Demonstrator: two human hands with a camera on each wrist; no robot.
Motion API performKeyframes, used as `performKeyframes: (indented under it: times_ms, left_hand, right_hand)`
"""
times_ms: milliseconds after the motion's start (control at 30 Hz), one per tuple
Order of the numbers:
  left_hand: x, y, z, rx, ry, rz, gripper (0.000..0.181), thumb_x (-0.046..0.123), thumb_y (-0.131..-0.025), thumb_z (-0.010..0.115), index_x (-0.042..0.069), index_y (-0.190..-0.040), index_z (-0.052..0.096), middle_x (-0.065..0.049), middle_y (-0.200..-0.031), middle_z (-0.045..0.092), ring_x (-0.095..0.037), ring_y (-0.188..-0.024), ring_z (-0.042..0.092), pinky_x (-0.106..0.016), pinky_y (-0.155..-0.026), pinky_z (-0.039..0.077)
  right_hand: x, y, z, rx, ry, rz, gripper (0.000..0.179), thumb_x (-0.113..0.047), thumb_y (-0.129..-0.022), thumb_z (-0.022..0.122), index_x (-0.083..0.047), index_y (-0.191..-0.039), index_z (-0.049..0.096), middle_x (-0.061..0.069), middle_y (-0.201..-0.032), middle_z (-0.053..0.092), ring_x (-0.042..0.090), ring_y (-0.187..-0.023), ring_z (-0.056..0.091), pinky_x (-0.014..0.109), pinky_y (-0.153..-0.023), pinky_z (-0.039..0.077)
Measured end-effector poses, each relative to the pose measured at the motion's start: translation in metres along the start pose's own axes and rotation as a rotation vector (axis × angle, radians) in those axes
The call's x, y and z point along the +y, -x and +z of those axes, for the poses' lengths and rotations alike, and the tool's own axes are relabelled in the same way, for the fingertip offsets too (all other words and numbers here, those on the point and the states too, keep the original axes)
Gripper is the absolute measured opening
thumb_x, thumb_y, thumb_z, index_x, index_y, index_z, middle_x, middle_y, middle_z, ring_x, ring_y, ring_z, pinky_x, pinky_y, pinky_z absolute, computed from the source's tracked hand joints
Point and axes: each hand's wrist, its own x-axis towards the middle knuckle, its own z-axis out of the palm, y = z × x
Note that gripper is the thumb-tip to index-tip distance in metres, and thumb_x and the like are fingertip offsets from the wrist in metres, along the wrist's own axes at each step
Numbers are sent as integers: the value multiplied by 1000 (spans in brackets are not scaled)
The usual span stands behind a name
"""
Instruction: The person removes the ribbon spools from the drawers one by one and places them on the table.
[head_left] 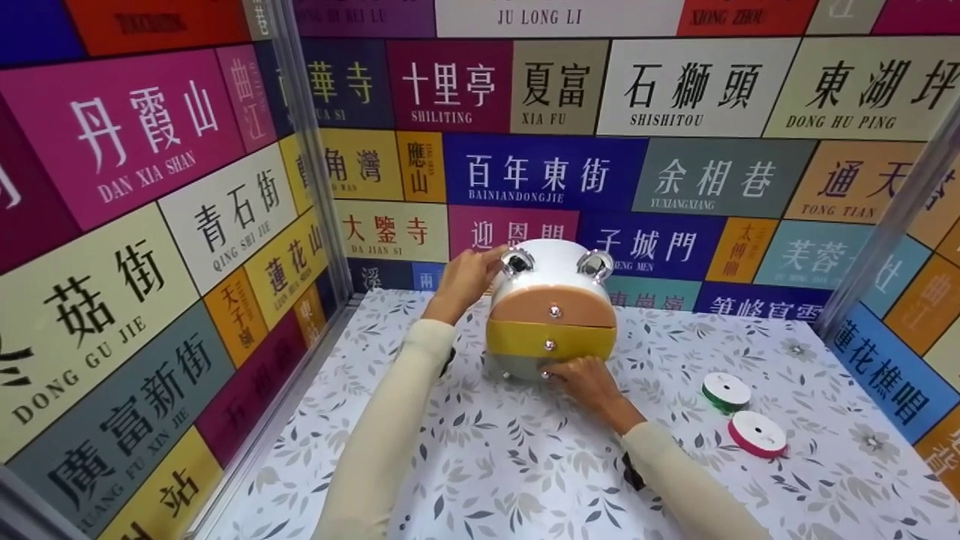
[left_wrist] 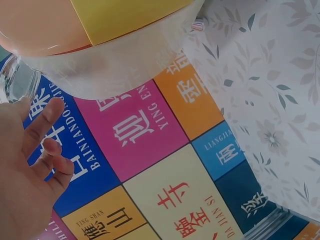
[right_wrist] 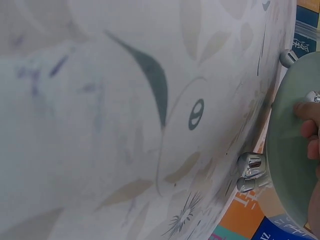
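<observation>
A small rounded chest of drawers (head_left: 551, 330) stands on the table, with a peach top drawer, a yellow middle one and a pale green bottom drawer (right_wrist: 292, 120). Each front has a silver knob, and two silver ring-like ears rise on top. My left hand (head_left: 463, 279) holds the chest by its left ear (left_wrist: 20, 80); the other fingers spread loosely below it, and the thumb is hidden. Low at the front, my right hand (head_left: 589, 381) pinches the bottom drawer's knob (right_wrist: 313, 96), its remaining fingers curled against the green front.
To the right on the leaf-patterned table (head_left: 480, 480) lie a spool of green ribbon (head_left: 726, 391) and a spool of red ribbon (head_left: 757, 433), close together. Panels with colourful place-name signs (head_left: 540, 169) stand behind and at both sides, with metal posts (head_left: 311, 150) at the corners.
</observation>
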Motion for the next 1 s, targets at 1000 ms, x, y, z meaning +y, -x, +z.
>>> performKeyframes:
  times_ms: [1000]
  left_hand:
    - [7, 3, -8, -23, 11, 2, 35, 35, -107, 60, 32, -140, 67, -5, -98, 76, -24, -91, 65, -38, -77, 58]
  right_hand:
    - [-14, 0, -6, 17, 58, 6, 19, -10, -79, 91, -19, -71, 76, -6, -47, 48, 8, -42, 44, 21, -44, 30]
